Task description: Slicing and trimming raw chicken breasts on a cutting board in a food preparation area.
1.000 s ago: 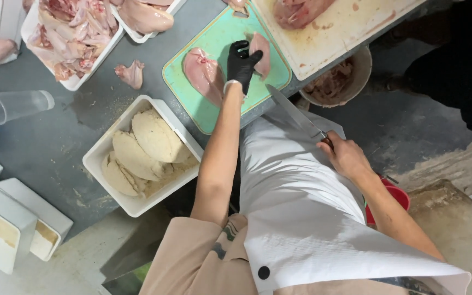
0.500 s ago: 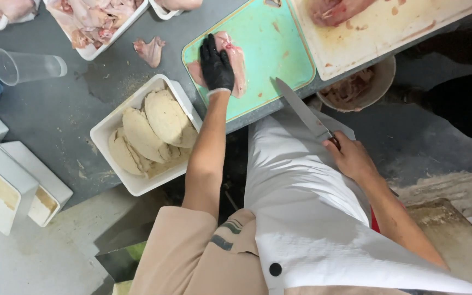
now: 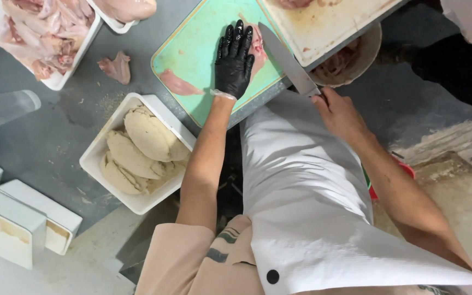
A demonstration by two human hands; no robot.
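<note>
My left hand (image 3: 235, 60), in a black glove, lies flat on a piece of raw chicken (image 3: 257, 48) on the green cutting board (image 3: 195, 43). My bare right hand (image 3: 337, 112) grips the handle of a large knife (image 3: 286, 59), and its blade lies against the right side of that chicken. A thin pink slice of chicken (image 3: 178, 85) rests on the board to the left of my gloved hand. The chicken under my palm is mostly hidden.
A white tray of breaded cutlets (image 3: 137, 150) sits near the table's front edge. Trays of raw chicken (image 3: 45, 33) stand at the back left, with a loose scrap (image 3: 117, 66) beside them. A beige board (image 3: 329, 22), a scrap bowl (image 3: 350, 60), a clear cup (image 3: 4, 109) and white tubs (image 3: 17, 226) surround them.
My left hand has shifted right on the board and flattened onto a chicken piece. The knife has come up from below the table edge onto the board beside it.
</note>
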